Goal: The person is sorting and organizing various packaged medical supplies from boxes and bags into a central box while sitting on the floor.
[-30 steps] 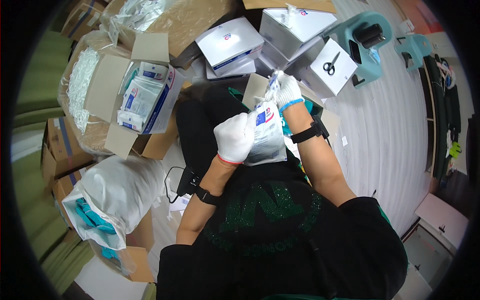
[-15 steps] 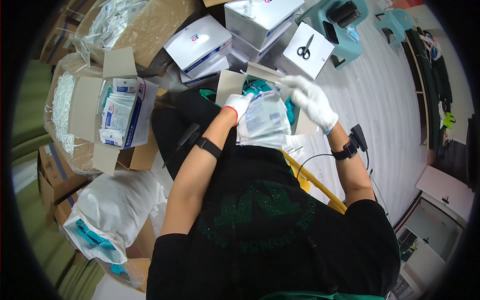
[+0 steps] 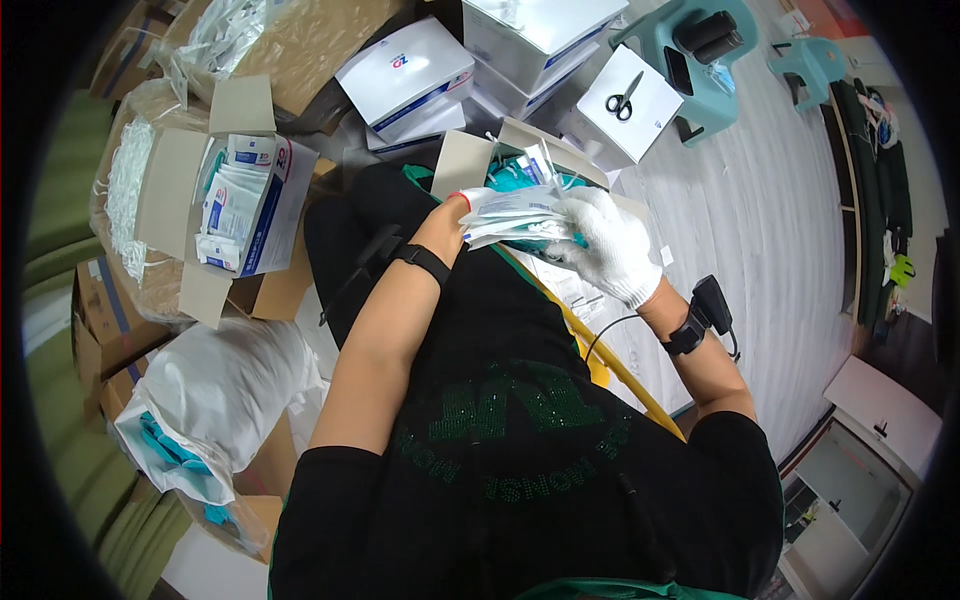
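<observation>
Your right hand, in a white knit glove, is clamped over the right end of a stack of flat clear packets with white and teal contents. Your left hand is mostly hidden beneath the stack's left end; only a gloved edge with a red cuff shows, so you cannot tell how firmly it grips. The two hands are close together, joined by the stack, which lies level above your lap and just in front of an open cardboard box holding more teal packets. A black band sits on your left wrist; a black wrist device with a cable sits on your right.

Beyond your right hand, a white carton carries a pair of scissors, and a teal plastic stool stands further off. Beyond your left hand lie stacked white cartons with blue trim. Well to the left of your left forearm, an open brown box holds white and blue packets. Below it, near your left elbow, a white plastic bag bulges with teal items at its lower edge.
</observation>
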`<state>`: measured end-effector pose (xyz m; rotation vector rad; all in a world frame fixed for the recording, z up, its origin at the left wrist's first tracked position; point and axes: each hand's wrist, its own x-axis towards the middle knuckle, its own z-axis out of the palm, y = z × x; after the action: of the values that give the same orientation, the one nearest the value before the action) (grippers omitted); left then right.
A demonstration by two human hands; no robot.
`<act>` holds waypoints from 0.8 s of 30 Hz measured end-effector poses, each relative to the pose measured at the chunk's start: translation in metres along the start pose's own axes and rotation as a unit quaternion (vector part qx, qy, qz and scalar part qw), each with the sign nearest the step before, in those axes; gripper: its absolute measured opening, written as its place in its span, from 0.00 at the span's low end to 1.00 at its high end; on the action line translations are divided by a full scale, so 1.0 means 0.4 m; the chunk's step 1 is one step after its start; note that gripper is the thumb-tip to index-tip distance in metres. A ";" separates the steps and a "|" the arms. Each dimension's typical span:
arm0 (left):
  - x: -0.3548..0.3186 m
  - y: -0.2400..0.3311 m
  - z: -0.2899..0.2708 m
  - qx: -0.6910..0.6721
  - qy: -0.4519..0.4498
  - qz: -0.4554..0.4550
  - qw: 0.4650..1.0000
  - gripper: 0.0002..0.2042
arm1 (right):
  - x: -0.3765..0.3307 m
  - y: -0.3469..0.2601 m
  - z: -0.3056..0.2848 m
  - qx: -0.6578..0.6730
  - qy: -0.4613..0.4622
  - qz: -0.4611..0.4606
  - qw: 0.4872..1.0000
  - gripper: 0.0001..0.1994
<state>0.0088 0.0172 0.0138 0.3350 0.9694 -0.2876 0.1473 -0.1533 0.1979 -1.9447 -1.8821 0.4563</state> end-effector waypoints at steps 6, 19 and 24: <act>-0.005 -0.024 0.013 -0.081 0.001 0.002 0.997 0.37 | 0.014 0.033 0.037 0.262 0.056 -0.041 0.963 0.21; -0.018 0.005 0.016 -0.143 0.014 0.026 0.989 0.40 | 0.036 0.045 0.016 -0.009 0.102 -0.066 0.993 0.10; -0.022 0.010 0.025 -0.121 0.091 0.015 0.988 0.44 | 0.024 0.151 0.125 -0.092 0.096 0.078 0.988 0.02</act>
<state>0.0131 0.0176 0.0272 0.1545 1.1641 -0.1098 0.1758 -0.1421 0.1249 -2.1803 -1.7097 0.1369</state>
